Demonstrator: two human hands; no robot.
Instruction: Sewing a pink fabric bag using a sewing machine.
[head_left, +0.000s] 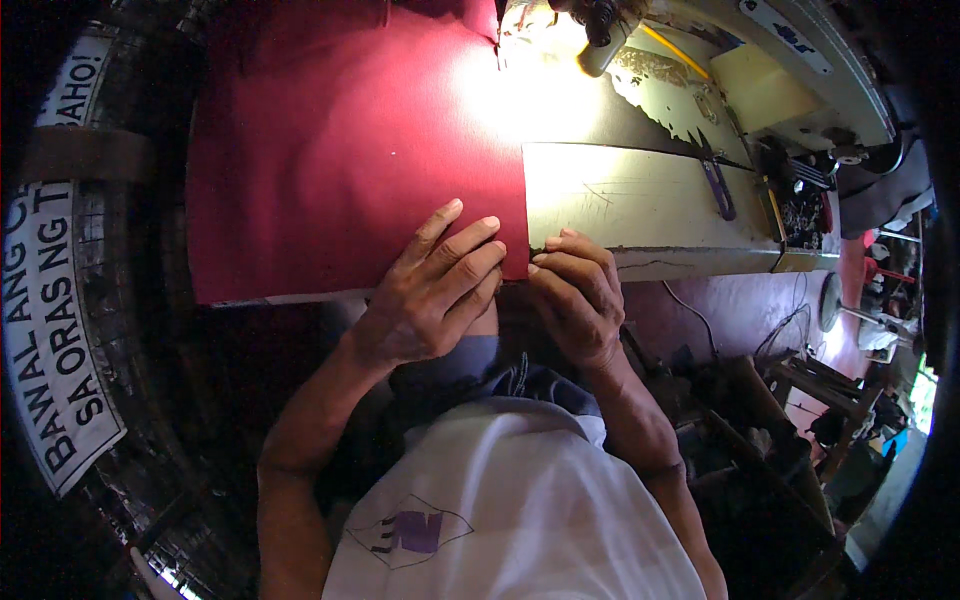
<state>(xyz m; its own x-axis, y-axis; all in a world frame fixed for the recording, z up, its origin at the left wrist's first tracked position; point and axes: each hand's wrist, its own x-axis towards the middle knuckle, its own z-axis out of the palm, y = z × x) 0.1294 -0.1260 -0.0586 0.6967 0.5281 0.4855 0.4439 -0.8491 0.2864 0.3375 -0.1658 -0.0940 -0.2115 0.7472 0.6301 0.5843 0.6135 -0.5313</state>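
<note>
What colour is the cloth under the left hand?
The cloth is deep red, looking paler where brightly lit; it shows best in the head view.

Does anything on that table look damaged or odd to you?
Yes, the tabletop looks worn. Left of the snips is a ragged-edged patch, as if its coating had flaked away, and dark scratches mark the pale part beyond the right hand.

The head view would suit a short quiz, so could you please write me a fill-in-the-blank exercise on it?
1. The left hand rests on a cloth coloured ____.
2. In the picture, the small scissors lie to the ____ of the cloth.
3. The person's shirt is mainly ____.

Missing words: red; right; white.
</note>
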